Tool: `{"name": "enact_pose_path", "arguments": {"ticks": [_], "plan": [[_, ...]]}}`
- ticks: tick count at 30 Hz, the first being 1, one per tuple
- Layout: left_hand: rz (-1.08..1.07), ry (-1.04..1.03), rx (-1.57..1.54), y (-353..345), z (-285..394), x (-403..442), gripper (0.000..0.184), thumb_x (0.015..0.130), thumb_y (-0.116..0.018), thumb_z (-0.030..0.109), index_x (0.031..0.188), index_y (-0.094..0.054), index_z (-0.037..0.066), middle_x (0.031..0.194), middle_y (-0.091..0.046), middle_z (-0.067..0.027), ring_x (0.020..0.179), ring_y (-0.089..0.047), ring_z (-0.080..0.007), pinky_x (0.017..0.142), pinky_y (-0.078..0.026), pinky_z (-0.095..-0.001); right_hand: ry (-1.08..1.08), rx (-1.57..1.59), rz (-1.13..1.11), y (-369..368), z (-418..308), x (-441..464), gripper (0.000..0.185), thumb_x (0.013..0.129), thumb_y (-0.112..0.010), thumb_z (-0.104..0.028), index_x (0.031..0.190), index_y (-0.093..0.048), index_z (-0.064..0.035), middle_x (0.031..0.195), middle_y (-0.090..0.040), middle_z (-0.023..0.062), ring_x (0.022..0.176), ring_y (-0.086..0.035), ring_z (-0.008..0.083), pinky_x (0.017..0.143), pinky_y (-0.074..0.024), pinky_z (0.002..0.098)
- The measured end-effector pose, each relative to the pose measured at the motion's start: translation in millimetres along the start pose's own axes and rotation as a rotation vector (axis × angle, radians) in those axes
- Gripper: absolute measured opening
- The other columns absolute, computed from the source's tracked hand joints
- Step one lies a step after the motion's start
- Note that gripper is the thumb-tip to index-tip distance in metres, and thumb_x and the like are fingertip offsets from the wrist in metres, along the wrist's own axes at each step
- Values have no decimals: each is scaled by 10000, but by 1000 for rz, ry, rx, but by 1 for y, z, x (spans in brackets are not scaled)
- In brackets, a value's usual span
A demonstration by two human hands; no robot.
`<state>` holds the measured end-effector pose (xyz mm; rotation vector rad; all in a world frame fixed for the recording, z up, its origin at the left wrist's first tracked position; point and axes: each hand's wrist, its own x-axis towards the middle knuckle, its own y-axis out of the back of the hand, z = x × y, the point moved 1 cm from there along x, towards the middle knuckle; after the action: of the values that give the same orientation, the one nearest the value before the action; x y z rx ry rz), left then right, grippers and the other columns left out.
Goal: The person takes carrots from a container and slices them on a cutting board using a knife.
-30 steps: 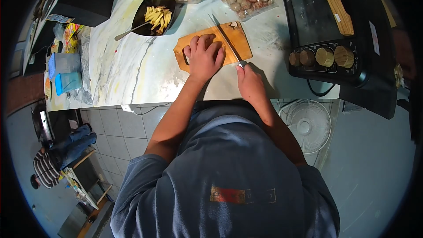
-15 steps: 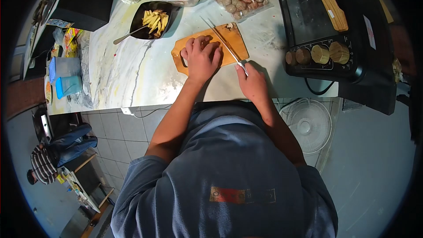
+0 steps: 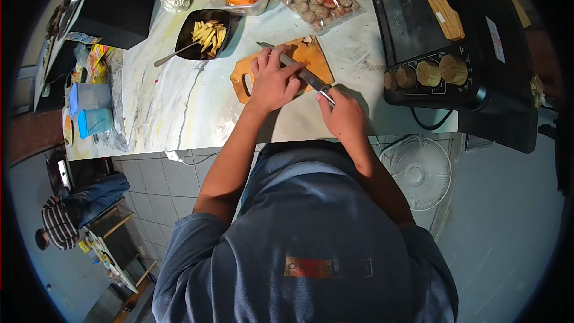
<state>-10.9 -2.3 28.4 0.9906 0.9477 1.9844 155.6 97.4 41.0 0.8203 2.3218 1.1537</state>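
Observation:
My right hand (image 3: 345, 110) is closed round the handle of a kitchen knife (image 3: 308, 78). Its blade slants up and left across a wooden cutting board (image 3: 323, 60), broad side showing. Over the board, my left hand (image 3: 274, 84) has its fingers spread, the fingertips at the blade and seeming to touch it. Small brownish bits lie by the blade, too small to name, and a pale scrap (image 3: 308, 40) rests at the board's far edge. Whatever is beneath my left fingers is hidden.
Beyond the board are a black bowl (image 3: 185, 36) of pale cut strips with a spoon, a plastic tub (image 3: 256, 7) with carrots, and a bag of meatballs (image 3: 317, 0). A black appliance with wooden knobs (image 3: 427, 73) stands right. Another person (image 3: 63, 221) is far left.
The knife has turned from edge-on to showing its broad side, its tip shifting left and down. My left hand has moved slightly right, its fingers now reaching the blade.

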Motion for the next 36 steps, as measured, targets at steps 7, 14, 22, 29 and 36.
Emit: {"name": "enact_pose_path", "arguments": {"ticks": [7,14,22,29,36], "plan": [[123,33,-5,14,-18,3,317,773,-614,157,1077,-698,184,1162,-576,-28,1133,-450,-283,947,-288,-428,-68,207,22,-2,7,-5,325,935,-558,-392,930,-617,-72,767,-660,179,770,-627,433,703,-486,517],[-65,-30,-20,13,-27,12,263,798,-714,177,1060,-705,196,1058,-623,11,1073,-490,-239,898,-308,-403,-158,125,-56,0,13,0,364,951,-525,-415,963,-621,-63,800,-669,197,796,-625,447,733,-489,521],[-199,-87,40,10,-37,20,251,817,-707,195,1068,-707,209,988,-634,22,1002,-514,-203,842,-314,-386,-190,251,-85,1,3,-2,372,956,-523,-404,984,-620,-46,886,-666,226,881,-612,458,781,-482,514],[-248,-330,78,10,-32,37,211,834,-680,203,1042,-709,221,945,-585,40,996,-507,-168,830,-329,-361,-205,258,-66,11,17,-1,394,955,-529,-407,956,-614,-22,869,-657,236,863,-610,459,750,-478,515],[-202,-500,146,3,-42,46,205,821,-716,207,1015,-730,144,942,-606,6,965,-547,-173,871,-393,-354,-211,245,-58,10,19,-2,410,951,-536,-412,920,-606,-10,856,-657,231,850,-611,460,740,-479,510]]}}
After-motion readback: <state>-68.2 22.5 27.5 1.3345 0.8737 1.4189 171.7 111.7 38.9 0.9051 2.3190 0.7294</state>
